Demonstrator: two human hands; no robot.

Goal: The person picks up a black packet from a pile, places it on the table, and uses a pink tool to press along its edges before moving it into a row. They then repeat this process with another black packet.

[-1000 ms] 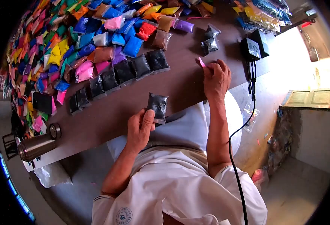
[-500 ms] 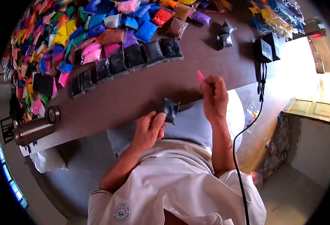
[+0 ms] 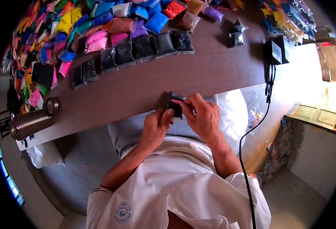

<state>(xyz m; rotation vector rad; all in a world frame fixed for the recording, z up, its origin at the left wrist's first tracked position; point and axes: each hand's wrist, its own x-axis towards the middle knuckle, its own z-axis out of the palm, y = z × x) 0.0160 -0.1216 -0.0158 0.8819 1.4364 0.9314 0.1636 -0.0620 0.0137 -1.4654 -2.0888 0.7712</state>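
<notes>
My left hand [image 3: 156,125] is closed on the lower left side of a small black-filled plastic packet [image 3: 176,110], thumb on top. Between the thumb and fingers of my right hand [image 3: 205,117] is a small flat pink piece [image 3: 177,102], pinched and lying over the upper part of the packet. Both hands meet at the packet, close to the table's front edge and above my lap. Beyond them, a row of similar black packets [image 3: 144,47] lies on the brown table [image 3: 129,87].
A big heap of coloured packets [image 3: 95,23] covers the back left. Two small packets [image 3: 236,33] lie at the back right, near a black box [image 3: 273,52] with a hanging cable [image 3: 242,164]. A steel flask [image 3: 32,124] lies at the left edge.
My right hand has come down and left, bringing the pink piece from the side onto the black packet. My left hand still holds the packet, shifted slightly right.
</notes>
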